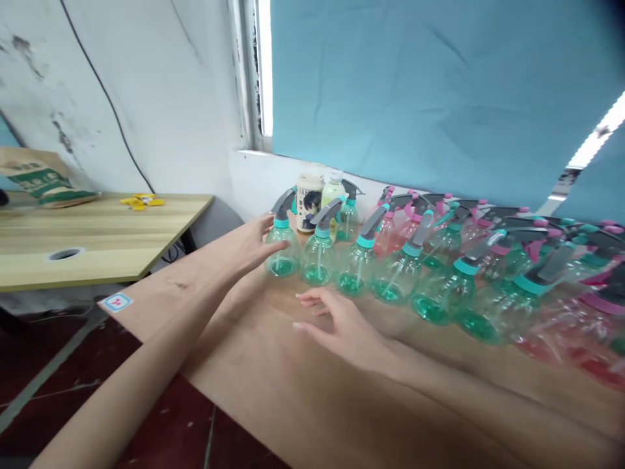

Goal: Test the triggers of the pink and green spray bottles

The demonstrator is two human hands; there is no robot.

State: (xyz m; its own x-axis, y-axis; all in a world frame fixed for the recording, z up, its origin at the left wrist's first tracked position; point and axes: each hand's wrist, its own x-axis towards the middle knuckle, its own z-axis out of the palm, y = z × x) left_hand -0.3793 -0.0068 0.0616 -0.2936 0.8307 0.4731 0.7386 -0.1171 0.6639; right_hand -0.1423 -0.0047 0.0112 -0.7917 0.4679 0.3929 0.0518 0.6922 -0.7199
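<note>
At the left end of a front row of clear green spray bottles, my left hand (254, 246) is around the side of the leftmost spray bottle (283, 264). Its thumb lies across the front, and the other fingers go behind, partly hidden. That bottle stands upright, with a grey and teal trigger head. My right hand (344, 326) hovers over the board, thumb and fingers apart, holding nothing. Nearest to it are a second green spray bottle (318, 260) and a third green spray bottle (355, 270).
More green bottles and several pink spray bottles (561, 332) crowd the right side. Behind stand a printed cup (307, 205) and a pale capped bottle (333, 189). A separate wooden desk (107, 241) at left carries a paper bag (43, 176) and yellow items (141, 200).
</note>
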